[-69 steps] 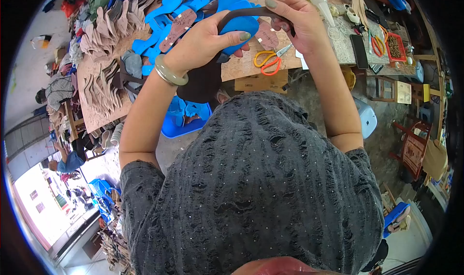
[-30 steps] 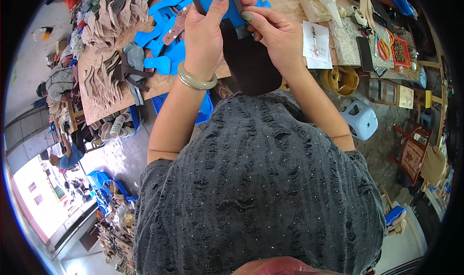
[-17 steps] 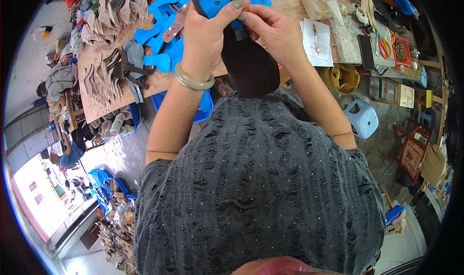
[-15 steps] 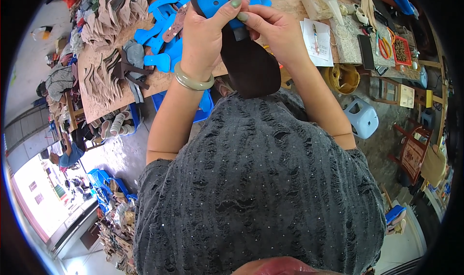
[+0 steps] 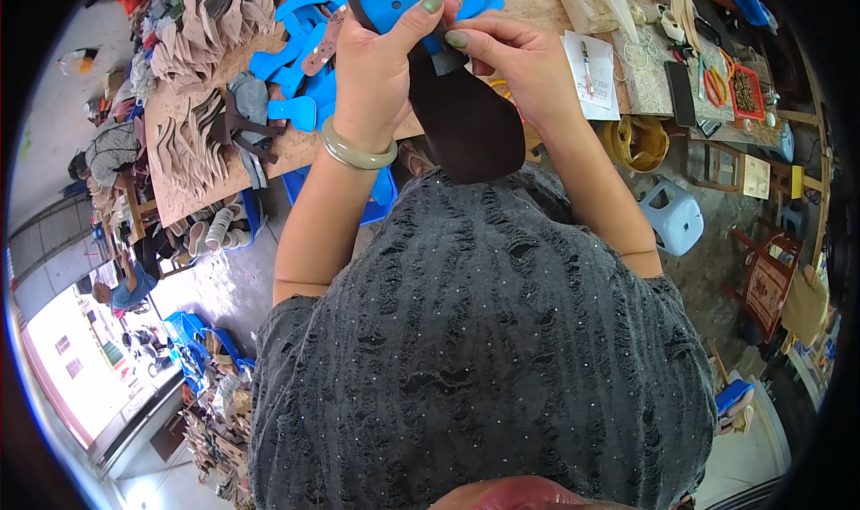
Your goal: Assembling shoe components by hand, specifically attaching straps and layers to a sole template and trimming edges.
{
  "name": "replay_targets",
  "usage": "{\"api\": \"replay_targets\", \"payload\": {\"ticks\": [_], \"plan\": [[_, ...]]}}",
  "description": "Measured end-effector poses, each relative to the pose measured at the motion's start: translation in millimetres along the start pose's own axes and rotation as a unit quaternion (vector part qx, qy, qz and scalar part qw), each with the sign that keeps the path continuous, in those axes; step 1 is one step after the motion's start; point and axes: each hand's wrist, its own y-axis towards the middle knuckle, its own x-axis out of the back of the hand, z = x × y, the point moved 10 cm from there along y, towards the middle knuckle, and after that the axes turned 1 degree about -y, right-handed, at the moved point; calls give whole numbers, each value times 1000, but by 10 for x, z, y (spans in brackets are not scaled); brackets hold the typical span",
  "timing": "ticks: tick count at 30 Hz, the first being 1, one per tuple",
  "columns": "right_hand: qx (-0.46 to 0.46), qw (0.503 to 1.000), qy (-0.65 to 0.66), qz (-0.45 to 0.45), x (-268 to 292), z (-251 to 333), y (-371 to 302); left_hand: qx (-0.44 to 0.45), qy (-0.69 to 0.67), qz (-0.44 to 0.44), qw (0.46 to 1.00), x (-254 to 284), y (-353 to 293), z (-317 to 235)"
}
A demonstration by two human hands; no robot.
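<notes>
A shoe insole (image 5: 470,129), dark brown over its wide lower part and blue with a dark rim at the upper end, hangs tilted between my hands. My left hand (image 5: 381,66) is closed round its left edge, thumb lying on the blue part. With thumb and fingers pinched, my right hand (image 5: 515,62) grips the right edge near the narrow middle, where a small grey patch shows. The fingertips behind the insole are hidden. Blue insole pieces (image 5: 309,71) lie heaped on the wooden table (image 5: 193,201) beyond my left hand.
Stacks of beige insole boards (image 5: 190,147) stand at the table's left. On the right are paper sheets (image 5: 591,80) with a pen, a black phone (image 5: 679,95), orange-handled scissors (image 5: 716,89) and a red basket (image 5: 746,93). A yellow bucket (image 5: 636,142) and blue stool (image 5: 672,216) stand below.
My right hand has shifted slightly right, its thumb a little lower and farther from the left thumb. The insole has tilted slightly, its lower end moving right. Both hands keep hold.
</notes>
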Motion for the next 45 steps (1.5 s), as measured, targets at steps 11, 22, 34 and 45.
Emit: {"api": "replay_targets", "payload": {"ticks": [11, 22, 34, 45], "plan": [[62, 998, 11, -8, 127, 91, -4, 12, -13, 35, 999, 24, 52, 33], [-11, 998, 58, -5, 78, 67, -61, 55, -105, 95, 988, -83, 71, 121], [-95, 950, 277, 110, -175, 59, -89, 11, -186, 139, 973, -168, 31, 28], [-147, 939, 283, 126, -321, -161, -160, 6, -177, 154, 972, -170, -28, -6]]}}
